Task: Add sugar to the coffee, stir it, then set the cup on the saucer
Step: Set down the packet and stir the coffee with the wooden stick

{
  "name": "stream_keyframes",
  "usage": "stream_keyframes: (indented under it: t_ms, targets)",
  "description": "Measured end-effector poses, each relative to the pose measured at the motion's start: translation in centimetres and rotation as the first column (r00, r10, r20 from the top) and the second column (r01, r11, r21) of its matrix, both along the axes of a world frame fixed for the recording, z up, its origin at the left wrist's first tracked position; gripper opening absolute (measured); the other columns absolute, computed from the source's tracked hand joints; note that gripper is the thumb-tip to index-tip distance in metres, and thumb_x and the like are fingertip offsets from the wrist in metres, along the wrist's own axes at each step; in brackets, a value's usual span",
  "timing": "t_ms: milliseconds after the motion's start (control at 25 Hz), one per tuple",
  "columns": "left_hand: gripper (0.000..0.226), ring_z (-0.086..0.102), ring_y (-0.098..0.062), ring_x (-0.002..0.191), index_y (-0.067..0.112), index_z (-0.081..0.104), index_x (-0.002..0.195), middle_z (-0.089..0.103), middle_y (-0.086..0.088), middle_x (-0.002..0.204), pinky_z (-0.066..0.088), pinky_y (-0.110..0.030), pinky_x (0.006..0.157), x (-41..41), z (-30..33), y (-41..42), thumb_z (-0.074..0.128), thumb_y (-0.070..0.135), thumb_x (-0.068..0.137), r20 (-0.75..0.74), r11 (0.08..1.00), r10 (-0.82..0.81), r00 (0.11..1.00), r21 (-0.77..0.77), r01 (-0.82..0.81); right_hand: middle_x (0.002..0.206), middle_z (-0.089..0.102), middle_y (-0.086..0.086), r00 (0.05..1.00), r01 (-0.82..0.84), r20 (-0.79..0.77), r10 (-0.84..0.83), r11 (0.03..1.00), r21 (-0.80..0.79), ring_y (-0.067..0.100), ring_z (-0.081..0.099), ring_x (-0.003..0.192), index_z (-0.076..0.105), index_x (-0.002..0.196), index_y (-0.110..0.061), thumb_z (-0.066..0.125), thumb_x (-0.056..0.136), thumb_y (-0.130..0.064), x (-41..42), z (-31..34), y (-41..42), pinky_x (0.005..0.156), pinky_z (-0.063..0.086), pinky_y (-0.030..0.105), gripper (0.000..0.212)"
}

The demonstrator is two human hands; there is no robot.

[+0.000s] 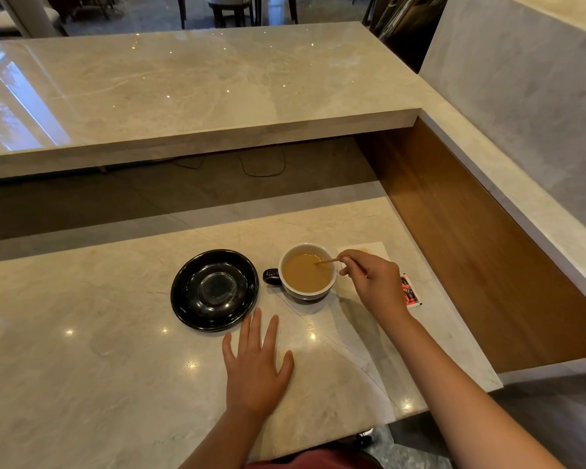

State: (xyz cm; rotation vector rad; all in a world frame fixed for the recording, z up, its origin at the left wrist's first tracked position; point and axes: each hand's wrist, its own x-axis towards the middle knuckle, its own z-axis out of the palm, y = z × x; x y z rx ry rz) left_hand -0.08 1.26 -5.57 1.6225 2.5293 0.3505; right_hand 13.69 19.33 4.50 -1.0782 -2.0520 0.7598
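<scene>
1. A person's right hand (374,282) is pinching a thin wooden stirrer (327,261) between thumb and fingertips, its lower end dipping into the milky coffee (307,274) in a white-lined cup (308,273) with a dark handle (271,276).
2. The cup is standing on the marble counter (99,350), just beside and to the right of the empty black saucer (214,290), not yet on it.
3. The left hand (256,363) is lying flat on the counter near the saucer, fingers spread apart and holding nothing.
4. Stirring well is likely calling for small, slow circles kept clear of the rim, since the coffee is sitting fairly high; steadying the cup by the handle with the free hand would probably be limiting slopping.
5. A sugar sachet (410,290) is lying beyond the right hand, partly covered by it; whether it is torn open cannot be told.
6. A pale napkin (369,248) is showing behind the fingers, its full outline hidden.
7. The stirrer's submerged tip and any undissolved sugar are not visible.
</scene>
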Motion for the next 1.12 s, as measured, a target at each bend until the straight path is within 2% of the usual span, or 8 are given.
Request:
stream_keyframes:
  t_ms: [120, 240, 360, 440, 680, 800, 960, 1120]
  targets:
    - [0.063, 0.013, -0.022, 0.138, 0.024, 0.034, 0.141, 0.026, -0.01, 0.151, 0.002, -0.05, 0.106, 0.0, -0.1, -0.1, 0.036, 0.053, 0.085, 0.003, 1.0, -0.004, 1.0, 0.012, 0.004, 0.073, 0.073, 0.008, 0.979, -0.134, 0.171, 0.111, 0.982, 0.131, 0.023, 0.068, 0.067, 0.068, 0.093, -0.011, 0.053, 0.088, -0.016, 1.0, 0.9, -0.2, 0.062, 0.055, 0.034, 0.017]
    - [0.063, 0.014, -0.023, 0.137, 0.025, 0.035, 0.14, 0.026, -0.009, 0.15, 0.002, -0.05, 0.106, 0.0, 0.0, 0.0, 0.036, 0.054, 0.084, -0.004, 1.0, 0.004, 1.0, 0.008, -0.004, 0.074, 0.074, 0.008, 0.967, -0.15, 0.221, 0.128, 0.985, 0.085, 0.022, 0.068, 0.067, 0.07, 0.092, -0.011, 0.055, 0.089, -0.016, 0.9, 2.0, -0.6, 0.064, 0.056, 0.037, 0.016]
    - [0.063, 0.015, -0.023, 0.137, 0.025, 0.035, 0.14, 0.027, -0.009, 0.15, 0.002, -0.05, 0.106, 0.0, 0.0, 0.1, 0.036, 0.055, 0.084, -0.005, 1.0, 0.007, 1.0, -0.003, -0.007, 0.073, 0.074, 0.007, 0.989, -0.086, 0.115, 0.096, 0.992, -0.091, 0.015, 0.068, 0.065, 0.072, 0.088, -0.011, 0.06, 0.086, -0.01, 0.1, 2.2, -1.0, 0.07, 0.055, 0.033, 0.012]
    - [0.063, 0.013, -0.022, 0.137, 0.025, 0.034, 0.141, 0.027, -0.009, 0.15, 0.002, -0.05, 0.106, 0.0, -0.1, 0.0, 0.036, 0.055, 0.085, -0.004, 1.0, 0.005, 1.0, -0.001, -0.005, 0.073, 0.074, 0.008, 0.998, -0.063, 0.012, 0.067, 0.978, -0.2, 0.016, 0.068, 0.064, 0.073, 0.087, -0.012, 0.061, 0.085, -0.009, -0.6, 1.8, -1.2, 0.073, 0.056, 0.036, 0.012]
    - [0.063, 0.014, -0.022, 0.137, 0.025, 0.033, 0.141, 0.027, -0.01, 0.15, 0.0, -0.047, 0.107, 0.0, -0.1, -0.1, 0.037, 0.054, 0.085, -0.001, 1.0, 0.001, 1.0, 0.012, -0.001, 0.078, 0.071, 0.01, 0.98, 0.026, -0.176, -0.092, 0.937, -0.348, 0.021, 0.069, 0.076, 0.071, 0.092, -0.009, 0.057, 0.088, -0.005, -2.2, 0.6, -0.7, 0.08, 0.057, 0.045, 0.015]
    - [0.063, 0.014, -0.023, 0.137, 0.025, 0.033, 0.141, 0.026, -0.009, 0.15, -0.003, -0.046, 0.107, 0.0, -0.1, -0.1, 0.037, 0.054, 0.085, 0.001, 1.0, 0.001, 1.0, 0.008, -0.001, 0.082, 0.071, 0.008, 0.984, 0.052, -0.147, -0.096, 0.959, -0.278, 0.02, 0.069, 0.08, 0.071, 0.091, -0.01, 0.056, 0.088, -0.006, -2.0, 0.5, 0.1, 0.079, 0.057, 0.044, 0.016]
    - [0.062, 0.014, -0.023, 0.137, 0.025, 0.033, 0.14, 0.027, -0.01, 0.15, -0.003, -0.047, 0.107, 0.0, 0.0, 0.0, 0.037, 0.054, 0.086, 0.0, 1.0, 0.0, 1.0, 0.014, 0.0, 0.084, 0.074, 0.011, 0.999, 0.038, -0.014, -0.04, 0.992, -0.118, 0.016, 0.068, 0.075, 0.069, 0.092, -0.007, 0.057, 0.088, -0.005, -0.5, 0.9, 0.6, 0.075, 0.057, 0.041, 0.014]
    - [0.063, 0.011, -0.022, 0.138, 0.025, 0.032, 0.141, 0.024, -0.009, 0.151, -0.002, -0.048, 0.107, 0.0, -0.1, -0.1, 0.037, 0.053, 0.086, -0.006, 1.0, 0.003, 1.0, 0.012, -0.003, 0.08, 0.074, 0.014, 0.988, -0.053, 0.145, 0.054, 0.999, -0.009, 0.027, 0.068, 0.076, 0.069, 0.092, -0.006, 0.057, 0.088, -0.008, 0.6, 2.0, 0.3, 0.071, 0.054, 0.039, 0.012]
